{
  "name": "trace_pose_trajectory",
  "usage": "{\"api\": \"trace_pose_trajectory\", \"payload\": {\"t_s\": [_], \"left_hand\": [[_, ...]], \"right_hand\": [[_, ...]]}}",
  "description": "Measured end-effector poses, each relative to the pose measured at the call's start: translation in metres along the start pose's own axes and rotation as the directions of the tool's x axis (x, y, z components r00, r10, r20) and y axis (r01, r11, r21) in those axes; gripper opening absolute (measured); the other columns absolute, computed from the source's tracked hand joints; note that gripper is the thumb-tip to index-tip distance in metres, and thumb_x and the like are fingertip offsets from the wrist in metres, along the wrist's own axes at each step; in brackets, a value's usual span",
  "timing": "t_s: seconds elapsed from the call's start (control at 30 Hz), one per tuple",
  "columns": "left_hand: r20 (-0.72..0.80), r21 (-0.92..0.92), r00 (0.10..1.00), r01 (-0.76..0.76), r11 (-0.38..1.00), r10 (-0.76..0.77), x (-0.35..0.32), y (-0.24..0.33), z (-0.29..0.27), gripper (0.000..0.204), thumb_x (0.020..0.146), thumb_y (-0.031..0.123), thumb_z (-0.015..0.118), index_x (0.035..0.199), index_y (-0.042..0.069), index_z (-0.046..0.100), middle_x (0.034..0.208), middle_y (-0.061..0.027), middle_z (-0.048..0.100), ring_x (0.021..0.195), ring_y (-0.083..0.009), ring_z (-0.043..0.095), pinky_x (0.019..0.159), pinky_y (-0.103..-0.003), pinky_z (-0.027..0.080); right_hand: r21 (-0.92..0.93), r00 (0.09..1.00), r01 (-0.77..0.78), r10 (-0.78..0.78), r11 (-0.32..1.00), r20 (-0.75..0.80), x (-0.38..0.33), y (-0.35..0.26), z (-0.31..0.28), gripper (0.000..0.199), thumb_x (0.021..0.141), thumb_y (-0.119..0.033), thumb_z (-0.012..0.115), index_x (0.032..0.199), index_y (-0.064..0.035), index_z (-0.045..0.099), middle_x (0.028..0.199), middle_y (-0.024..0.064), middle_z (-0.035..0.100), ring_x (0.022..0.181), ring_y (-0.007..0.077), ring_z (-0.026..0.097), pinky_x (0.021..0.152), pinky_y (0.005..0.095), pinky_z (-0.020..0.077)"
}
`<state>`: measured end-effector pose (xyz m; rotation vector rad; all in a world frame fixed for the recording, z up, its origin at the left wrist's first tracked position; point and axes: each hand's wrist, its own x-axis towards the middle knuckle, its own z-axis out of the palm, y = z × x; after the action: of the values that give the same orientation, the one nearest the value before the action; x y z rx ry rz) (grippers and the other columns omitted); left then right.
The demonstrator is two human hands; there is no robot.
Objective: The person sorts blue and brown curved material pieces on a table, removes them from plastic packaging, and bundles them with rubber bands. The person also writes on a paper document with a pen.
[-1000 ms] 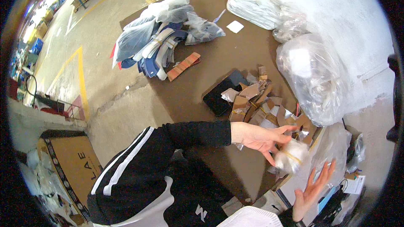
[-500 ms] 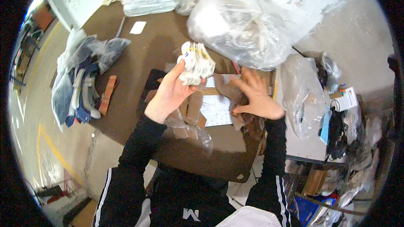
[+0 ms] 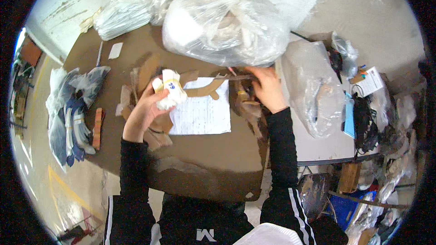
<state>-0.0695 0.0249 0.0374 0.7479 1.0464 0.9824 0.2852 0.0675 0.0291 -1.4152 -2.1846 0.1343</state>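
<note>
My left hand (image 3: 144, 114) is closed around a bundle of white, layered pieces (image 3: 171, 91) with a yellow band, held above the table. A written paper sheet (image 3: 202, 115) lies to the right of it. Across the sheet's far part runs a brown curved strip (image 3: 204, 90), its right end reaching toward my right hand (image 3: 269, 90). The fingers of that hand are bent around this end, slightly blurred. More brown cut pieces (image 3: 249, 111) lie just below my right hand. Others (image 3: 128, 97) lie beside my left hand, partly hidden behind it.
A large clear bag with white contents (image 3: 222, 27) stands at the table's far edge. On the left are bagged blue and grey pieces (image 3: 75, 127) and a reddish-brown strip stack (image 3: 97, 128). A light side table (image 3: 324, 147) on the right carries a clear plastic bag (image 3: 313, 95).
The view has shifted, and the white bundle is turned differently in my left hand. My right hand's spread fingers have closed. Brown pieces have moved apart, uncovering more of the sheet.
</note>
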Motion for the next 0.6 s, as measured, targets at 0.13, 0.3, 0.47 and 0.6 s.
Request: {"api": "trace_pose_trajectory", "payload": {"t_s": [0.13,0.3,0.47,0.6], "left_hand": [[-0.029,-0.203,0.993,-0.114,0.973,0.11,0.01,0.002,-0.02,0.051,0.094,0.029,0.059,0.137,0.008,0.041,0.131,-0.0094,0.053,0.115,-0.025,0.055,0.094,-0.043,0.046],[0.325,-0.65,0.92,0.049,0.758,0.219,0.012,-0.01,-0.02,0.043,0.099,0.038,0.044,0.131,0.011,0.048,0.129,-0.0062,0.056,0.115,-0.02,0.052,0.09,-0.041,0.041],[0.145,-0.583,0.989,0.053,0.811,0.04,0.002,-0.006,0.007,0.048,0.1,0.047,0.035,0.132,0.015,0.049,0.127,-0.0043,0.057,0.1,-0.0208,0.055,0.081,-0.04,0.04],[0.163,-0.557,0.986,0.055,0.828,0.044,0.004,-0.006,0.004,0.049,0.1,0.047,0.037,0.133,0.013,0.048,0.128,-0.0056,0.056,0.107,-0.0225,0.054,0.098,-0.05,0.038]], "right_hand": [[-0.192,0.986,0.092,-0.117,0.977,-0.123,0.002,-0.038,-0.007,0.04,0.079,-0.004,0.064,0.118,-0.0096,0.06,0.123,0.01,0.057,0.117,0.0326,0.051,0.104,0.0474,0.035],[0.034,0.944,0.319,-0.32,0.947,0.08,0.002,-0.091,0.026,0.045,0.082,-0.015,0.066,0.125,-0.0083,0.054,0.134,0.0123,0.05,0.126,0.0299,0.046,0.11,0.0451,0.0324],[0.012,0.933,0.22,-0.214,0.975,0.29,0.0,-0.087,0.05,0.055,0.086,-0.021,0.064,0.136,-0.0081,0.046,0.125,0.0155,0.05,0.121,0.0335,0.048,0.107,0.0464,0.036],[-0.029,0.951,0.295,-0.29,0.955,0.106,-0.006,-0.084,0.058,0.05,0.086,-0.022,0.065,0.133,-0.0135,0.051,0.119,0.0144,0.051,0.117,0.0342,0.05,0.106,0.0453,0.037]]}}
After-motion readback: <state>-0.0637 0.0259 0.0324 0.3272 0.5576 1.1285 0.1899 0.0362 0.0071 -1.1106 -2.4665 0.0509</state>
